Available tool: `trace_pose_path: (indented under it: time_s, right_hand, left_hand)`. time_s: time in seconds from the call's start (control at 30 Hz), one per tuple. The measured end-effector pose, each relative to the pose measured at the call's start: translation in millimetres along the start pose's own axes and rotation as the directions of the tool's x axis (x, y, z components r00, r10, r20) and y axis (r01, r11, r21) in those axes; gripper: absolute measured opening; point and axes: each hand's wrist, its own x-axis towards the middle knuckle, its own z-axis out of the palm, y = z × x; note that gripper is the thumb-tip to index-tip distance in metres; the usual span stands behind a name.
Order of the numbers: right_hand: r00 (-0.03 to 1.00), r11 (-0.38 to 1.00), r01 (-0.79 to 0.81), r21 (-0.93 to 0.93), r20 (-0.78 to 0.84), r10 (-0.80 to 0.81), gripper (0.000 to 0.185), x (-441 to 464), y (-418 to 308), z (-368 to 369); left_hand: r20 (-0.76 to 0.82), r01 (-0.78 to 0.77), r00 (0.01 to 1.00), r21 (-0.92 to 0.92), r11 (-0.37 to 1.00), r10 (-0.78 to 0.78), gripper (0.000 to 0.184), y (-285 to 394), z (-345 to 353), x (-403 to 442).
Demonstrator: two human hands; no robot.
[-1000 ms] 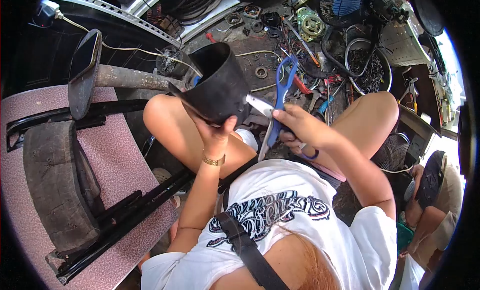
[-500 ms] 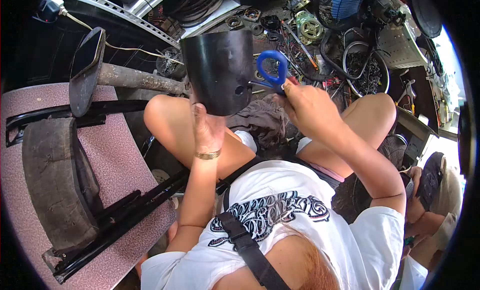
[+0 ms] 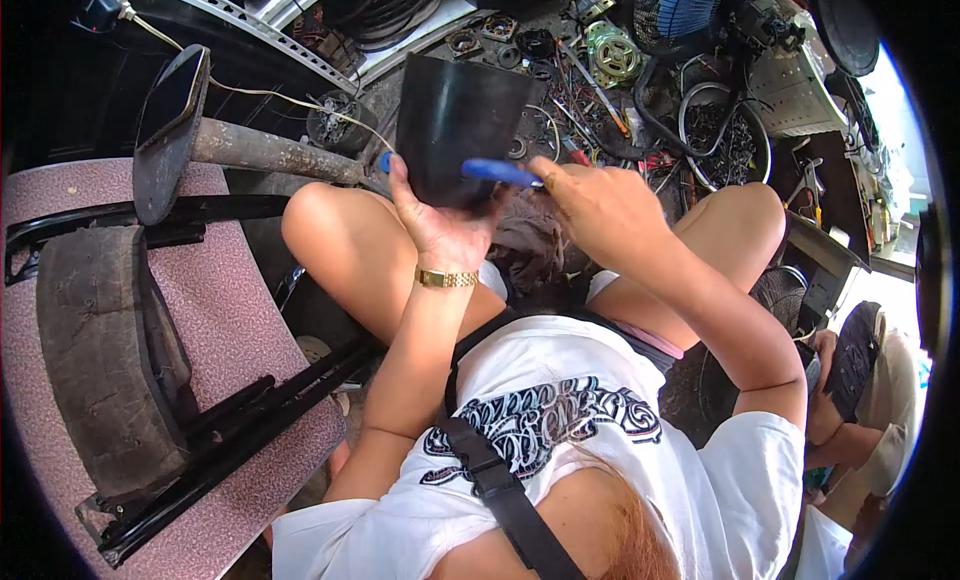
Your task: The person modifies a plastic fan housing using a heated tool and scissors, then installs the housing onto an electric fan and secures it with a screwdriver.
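Observation:
A black curved piece of rubber-like material [image 3: 455, 125] stands upright above my lap. My left hand [image 3: 445, 225] is wrapped round its lower end, palm up, with a gold-coloured band at the wrist. Blue-handled scissors [image 3: 495, 170] lie across the lower right part of the black piece. My right hand [image 3: 600, 210] is closed on them from the right. The blades are hidden, so I cannot tell whether they touch the material.
On the left, a pink speckled board [image 3: 235, 280] bears a thick dark curved slab [image 3: 105, 360] and black metal bars. A phone [image 3: 172, 98] rests on a post-mounted plate. Tools, a bowl of small parts [image 3: 722, 130] and a fan [image 3: 680, 10] lie ahead. Another person's foot [image 3: 855, 360] is at right.
The black piece has turned and shifted slightly right in my left hand. The scissors, upright half a second ago, now lie nearly flat across it, with my right hand slightly further left.

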Motion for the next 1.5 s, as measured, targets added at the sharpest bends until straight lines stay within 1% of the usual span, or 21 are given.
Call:
trace_pose_path:
  time_s: [0.03, 0.07, 0.13, 0.3, 0.4, 0.47, 0.5, 0.7, 0.77, 0.8, 0.9, 0.93, 1.0, 1.03, 1.07, 1.1, 1.13, 1.17, 1.3, 1.37, 1.5]
  right_hand:
    - [1.0, 0.999, -0.023, -0.035, -0.014, 0.022, 0.021, -1, 2, 0]
    - [1.0, 0.999, -0.019, -0.034, -0.01, 0.019, 0.021, 0, 2, -1]
    - [0.998, 0.996, -0.062, -0.062, -0.02, 0.061, 0.02, 1, 2, -3]
    - [0.997, 0.991, -0.078, -0.106, 0.022, 0.08, 0.023, 8, -5, 2]
    - [0.982, 0.989, -0.146, -0.035, 0.118, 0.149, 0.028, 10, -11, 4]
    - [0.959, 0.945, -0.264, 0.194, 0.155, 0.237, 0.033, 12, -10, 9]
    - [0.959, 0.945, -0.266, 0.192, 0.153, 0.239, 0.033, 13, -9, 9]
    - [0.972, 0.877, -0.228, 0.422, 0.144, 0.184, 0.035, 18, -13, 18]
    - [0.963, 0.755, -0.268, 0.598, 0.176, 0.202, 0.033, 20, -17, 15]
    - [0.964, 0.754, -0.267, 0.601, 0.175, 0.201, 0.033, 20, -19, 17]
    - [0.888, 0.493, -0.457, 0.74, 0.409, 0.209, 0.037, 23, -22, 16]
    - [0.89, 0.491, -0.454, 0.744, 0.407, 0.206, 0.037, 25, -21, 11]
    - [0.741, 0.179, -0.671, 0.719, 0.659, 0.129, 0.036, 33, -17, -6]
    - [0.824, 0.409, -0.554, 0.725, 0.547, 0.148, 0.034, 36, -19, -14]
    - [0.826, 0.41, -0.551, 0.727, 0.546, 0.141, 0.034, 36, -18, -9]
    - [0.961, 0.815, -0.268, 0.514, 0.201, 0.189, 0.034, 37, -17, -5]
    - [0.989, 0.997, -0.034, 0.071, -0.141, 0.043, 0.035, 36, -17, -1]
    - [0.996, 0.995, -0.074, 0.074, -0.053, 0.078, 0.039, 35, -16, -1]
    - [0.996, 0.997, -0.078, 0.029, 0.054, 0.076, 0.032, 34, -20, -1]
    - [0.983, 0.971, -0.136, 0.195, 0.145, 0.109, 0.031, 32, -19, 6]
    - [0.962, 0.934, -0.189, 0.303, 0.248, 0.114, 0.029, 32, -18, 15]
  left_hand:
    - [-0.106, -0.065, 0.992, -0.001, 0.998, 0.064, 0.073, 2, 4, 2]
    - [-0.11, -0.067, 0.992, -0.004, 0.998, 0.066, 0.073, 3, 7, 5]
    - [-0.177, -0.197, 0.964, 0.034, 0.98, 0.199, 0.076, 5, 10, 9]
    - [-0.115, -0.226, 0.965, 0.08, 0.971, 0.234, 0.068, 1, 18, 9]
    - [-0.149, -0.31, 0.927, 0.215, 0.926, 0.345, 0.067, 1, 22, 7]
    - [-0.13, -0.372, 0.904, 0.227, 0.9, 0.406, 0.066, 1, 23, 8]
    - [-0.109, -0.433, 0.878, 0.234, 0.87, 0.466, 0.066, 0, 24, 9]
    - [-0.056, -0.436, 0.886, 0.24, 0.867, 0.461, 0.061, 11, 19, 9]
    - [-0.003, -0.465, 0.881, 0.186, 0.865, 0.474, 0.069, 16, 15, 16]
    - [0.053, -0.492, 0.87, 0.126, 0.861, 0.49, 0.076, 19, 13, 20]
    - [0.073, -0.496, 0.867, 0.227, 0.838, 0.494, 0.079, 30, 7, 20]
    - [0.074, -0.499, 0.865, 0.231, 0.835, 0.496, 0.079, 31, 7, 19]
    - [0.181, -0.368, 0.923, 0.15, 0.917, 0.341, 0.08, 35, 12, 17]
    - [0.179, -0.372, 0.921, 0.153, 0.915, 0.345, 0.08, 36, 15, 14]
    - [0.141, -0.351, 0.934, 0.172, 0.92, 0.33, 0.08, 36, 18, 12]
    - [0.105, -0.331, 0.943, 0.188, 0.925, 0.316, 0.08, 37, 21, 11]
    - [0.105, -0.334, 0.942, 0.19, 0.923, 0.319, 0.08, 38, 20, 12]
    - [0.095, -0.354, 0.935, 0.179, 0.918, 0.342, 0.079, 38, 18, 15]
    - [0.018, -0.383, 0.921, 0.222, 0.897, 0.389, 0.077, 37, 13, 16]
    - [0.006, -0.403, 0.91, 0.249, 0.881, 0.414, 0.076, 35, 9, 15]
    - [-0.005, -0.414, 0.903, 0.248, 0.876, 0.429, 0.066, 31, 7, 14]
